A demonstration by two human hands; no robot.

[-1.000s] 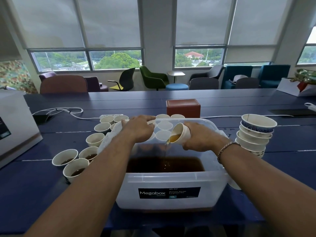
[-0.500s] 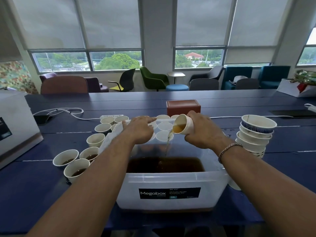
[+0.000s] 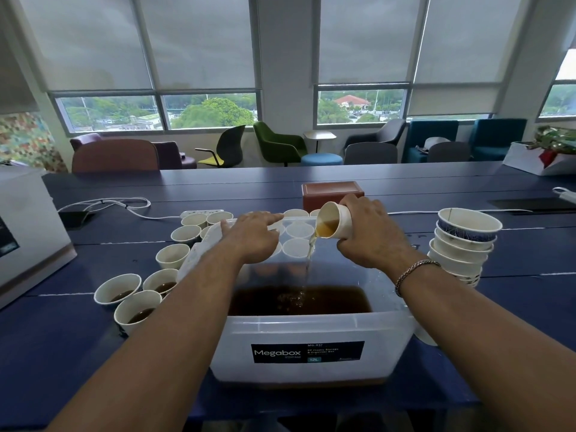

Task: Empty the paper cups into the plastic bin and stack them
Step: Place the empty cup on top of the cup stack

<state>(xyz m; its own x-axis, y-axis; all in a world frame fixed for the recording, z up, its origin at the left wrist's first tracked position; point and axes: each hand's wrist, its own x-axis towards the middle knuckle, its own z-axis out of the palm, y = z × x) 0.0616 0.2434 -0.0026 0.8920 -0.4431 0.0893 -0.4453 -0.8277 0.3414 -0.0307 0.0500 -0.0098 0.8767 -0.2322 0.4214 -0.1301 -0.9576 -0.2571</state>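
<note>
The paper cup (image 3: 338, 224) is tipped on its side above the far right part of the plastic bin (image 3: 311, 330), mouth turned to the left. A thin stream of amber liquid (image 3: 310, 249) runs from its lip into the bin. The right grip (image 3: 371, 235) holds it, fingers and thumb curled round the cup's wall, with a metal bracelet (image 3: 411, 271) on the wrist.

The bin is translucent, stands on the dark blue table (image 3: 62, 353) straight in front of the person and holds a pool of dark brown liquid (image 3: 299, 302). A black label (image 3: 307, 352) on its near wall reads "Megabox".

The left grip (image 3: 252, 238) lies on the bin's far left rim, index finger stretched along the edge. Whether it clasps the rim or only rests there cannot be told.

To the right of the bin, a leaning stack of emptied cups (image 3: 464, 241) stands on the table. To the left, three cups (image 3: 137, 311) with brown liquid in them stand close together. More cups (image 3: 187, 233) run in a line towards the back and behind the bin, some seen through its wall.

Beyond them are a white power strip (image 3: 201, 212) with its cable (image 3: 124, 202) and a brown box (image 3: 332, 191). A grey machine (image 3: 28, 229) sits at the left edge of the table. Chairs (image 3: 279, 145) stand under the windows.
</note>
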